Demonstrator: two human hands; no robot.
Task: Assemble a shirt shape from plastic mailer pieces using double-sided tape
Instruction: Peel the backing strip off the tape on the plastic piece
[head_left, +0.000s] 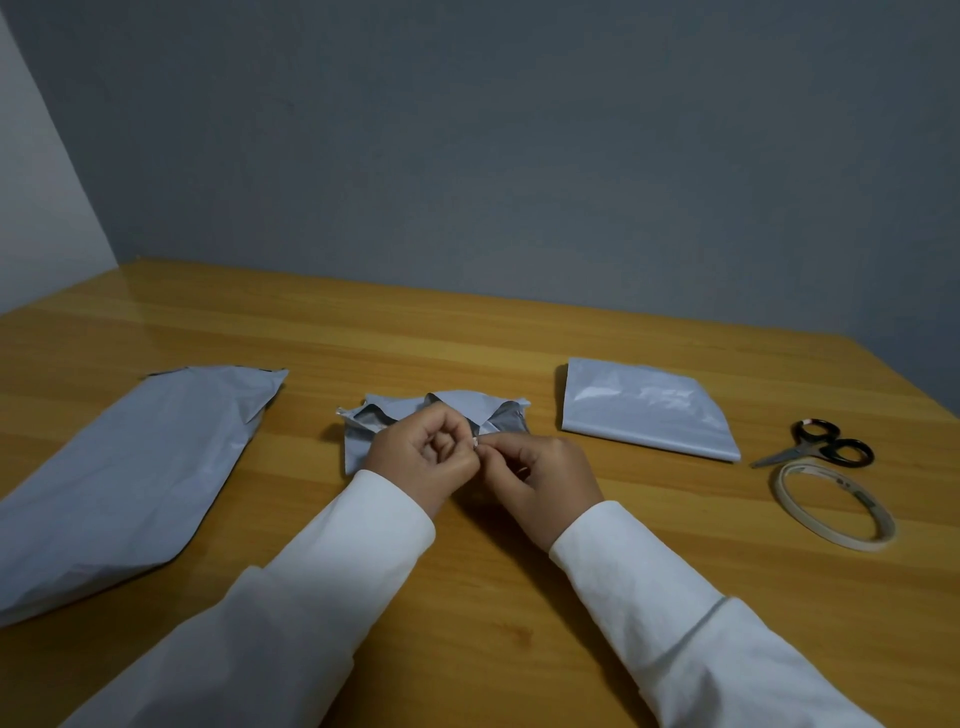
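Both hands meet at table centre, just in front of the folded mailer piece (457, 410). Left hand (423, 457) has its fingers curled, thumb and forefinger tips pressed together on a tiny white scrap (476, 442), likely a bit of tape or its backing; too small to tell which. Right hand (540, 475) is curled as well, its fingertips pinching the same scrap from the 3 o'clock side. The two hands touch at the pinch point. White sleeves (332, 587) cover both forearms.

The folded mailer piece lies flat on the wooden table (519, 597), at 12 o'clock from the hands. Its top edge shows collar-like flaps turned back, with the darker grey inner side exposed at both ends. The hands hide its lower middle part; cannot tell whether they rest on it.

A long mailer bag (130, 478) lies at 9 o'clock, well apart from the centre piece, running diagonally from the far middle toward the near left edge. A smaller folded mailer sheet (644, 410) sits at 2 o'clock, flat and glossy.

Scissors (821, 446) with black handles lie at 3 o'clock, near the right table edge, blades closed and pointing left. The tape roll (836, 506) lies flat just in front of the scissors, close beside them but not clearly touching.

Grey wall (467, 156) behind the table.
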